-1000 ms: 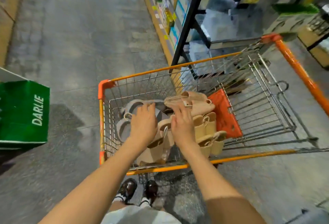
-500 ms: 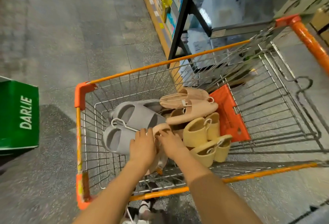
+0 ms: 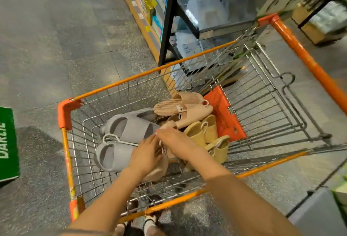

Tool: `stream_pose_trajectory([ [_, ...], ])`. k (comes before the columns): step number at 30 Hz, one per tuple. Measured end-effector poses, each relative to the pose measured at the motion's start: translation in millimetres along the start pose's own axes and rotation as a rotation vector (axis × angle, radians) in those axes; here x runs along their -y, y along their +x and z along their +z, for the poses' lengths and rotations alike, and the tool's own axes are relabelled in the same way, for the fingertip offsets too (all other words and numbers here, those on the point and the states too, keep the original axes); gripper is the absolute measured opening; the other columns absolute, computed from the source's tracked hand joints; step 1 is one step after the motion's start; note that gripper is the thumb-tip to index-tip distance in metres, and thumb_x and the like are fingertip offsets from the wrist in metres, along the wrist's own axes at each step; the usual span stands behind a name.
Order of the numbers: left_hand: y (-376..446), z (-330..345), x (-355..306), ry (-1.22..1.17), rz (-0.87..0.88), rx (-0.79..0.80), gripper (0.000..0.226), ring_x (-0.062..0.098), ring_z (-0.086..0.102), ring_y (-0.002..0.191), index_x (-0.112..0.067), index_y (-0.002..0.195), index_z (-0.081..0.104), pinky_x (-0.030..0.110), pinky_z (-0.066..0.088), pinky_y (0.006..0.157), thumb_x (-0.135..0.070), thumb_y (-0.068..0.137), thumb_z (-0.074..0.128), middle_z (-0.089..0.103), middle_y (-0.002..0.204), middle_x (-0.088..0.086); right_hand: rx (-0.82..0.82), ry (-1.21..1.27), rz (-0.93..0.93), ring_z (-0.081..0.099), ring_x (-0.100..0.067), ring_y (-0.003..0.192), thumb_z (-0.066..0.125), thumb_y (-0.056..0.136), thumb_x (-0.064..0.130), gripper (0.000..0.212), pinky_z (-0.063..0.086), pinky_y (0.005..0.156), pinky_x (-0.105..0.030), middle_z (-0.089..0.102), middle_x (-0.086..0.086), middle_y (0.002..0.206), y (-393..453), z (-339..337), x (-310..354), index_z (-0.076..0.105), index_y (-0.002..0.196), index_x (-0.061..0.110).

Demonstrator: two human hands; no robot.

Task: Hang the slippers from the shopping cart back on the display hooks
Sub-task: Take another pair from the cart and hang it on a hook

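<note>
An orange-rimmed wire shopping cart (image 3: 114, 85) holds several pairs of slippers on white hangers. A grey pair (image 3: 129, 128) lies at the left and a pink pair (image 3: 189, 111) at the back. Two yellow pairs (image 3: 203, 131) sit at the right, beside the orange child-seat flap (image 3: 223, 112). A beige pair (image 3: 158, 172) lies at the near side. My left hand (image 3: 145, 156) holds this beige pair from the left. My right hand (image 3: 177, 143) reaches across and grips its upper end, and the fingertips of both hands meet at its white hanger. No display hooks are in view.
A black shelf upright (image 3: 168, 21) and stocked shelves (image 3: 206, 10) stand just beyond the cart's far side. A green DARLIE box (image 3: 7, 145) sits on the floor at the left. Cardboard boxes (image 3: 319, 29) are at the upper right. My feet (image 3: 150, 224) stand behind the cart.
Both hands have drawn back from the middle of the cart to the near beige pair and closed in on each other. The view has shifted closer over the cart.
</note>
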State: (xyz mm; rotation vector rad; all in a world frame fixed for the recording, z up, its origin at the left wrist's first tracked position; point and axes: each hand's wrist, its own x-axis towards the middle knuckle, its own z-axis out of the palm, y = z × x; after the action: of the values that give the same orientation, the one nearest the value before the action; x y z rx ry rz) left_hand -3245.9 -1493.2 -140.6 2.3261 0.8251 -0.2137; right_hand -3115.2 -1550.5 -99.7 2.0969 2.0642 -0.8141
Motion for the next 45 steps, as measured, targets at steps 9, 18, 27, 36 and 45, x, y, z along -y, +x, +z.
stream_pose_trajectory([
  [9,3.7,-121.8,-103.0,0.082,0.374,-0.372,0.032,0.035,0.064,0.086,-0.011,0.108,0.059,0.039,0.045,0.067,-0.030,0.084,0.064,0.069,0.088,0.014,-0.525,-0.079,0.097,0.063,-0.030,0.090,0.051,0.080,-0.003,0.020,0.051,0.073,-0.045,0.065,-0.014,0.095,-90.6,-123.4,21.6,0.059,0.097,0.006],
  [18,-55.3,-186.8,-281.0,-0.048,1.022,-0.260,0.053,0.032,0.065,0.078,-0.015,0.099,0.067,0.038,0.046,0.061,-0.053,0.073,0.040,0.071,0.079,0.011,-0.959,-0.290,0.413,0.066,-0.030,0.075,0.049,0.079,0.005,0.022,0.054,0.057,-0.040,0.067,-0.013,0.084,-279.7,-193.7,54.8,0.066,0.093,0.005],
  [27,-175.2,-121.7,-452.5,-0.178,1.592,-0.146,0.080,0.039,0.064,0.085,-0.016,0.107,0.064,0.045,0.050,0.070,-0.060,0.075,0.005,0.070,0.093,0.019,-1.171,-0.483,1.050,0.064,-0.034,0.074,0.042,0.088,0.015,0.026,0.053,0.059,-0.044,0.064,-0.017,0.083,-492.9,-160.3,137.2,0.064,0.088,0.000],
  [36,-324.3,-40.0,-571.6,-0.341,2.049,-0.004,0.063,0.040,0.063,0.066,-0.012,0.088,0.061,0.033,0.035,0.052,-0.052,0.083,0.012,0.067,0.071,0.019,-1.331,-0.678,1.492,0.065,-0.023,0.081,0.056,0.087,0.014,0.016,0.051,0.071,-0.033,0.069,-0.011,0.088,-641.9,-102.2,235.1,0.067,0.094,0.004],
  [45,-393.0,12.2,-635.9,-0.469,2.242,0.342,0.035,0.028,0.060,0.060,-0.037,0.072,0.048,0.038,0.045,0.053,-0.049,0.088,0.020,0.057,0.058,-0.005,-1.670,-0.513,1.768,0.063,-0.009,0.077,0.066,0.084,0.014,0.012,0.052,0.073,-0.024,0.070,0.000,0.086,-702.3,-70.9,280.9,0.070,0.094,0.009],
])
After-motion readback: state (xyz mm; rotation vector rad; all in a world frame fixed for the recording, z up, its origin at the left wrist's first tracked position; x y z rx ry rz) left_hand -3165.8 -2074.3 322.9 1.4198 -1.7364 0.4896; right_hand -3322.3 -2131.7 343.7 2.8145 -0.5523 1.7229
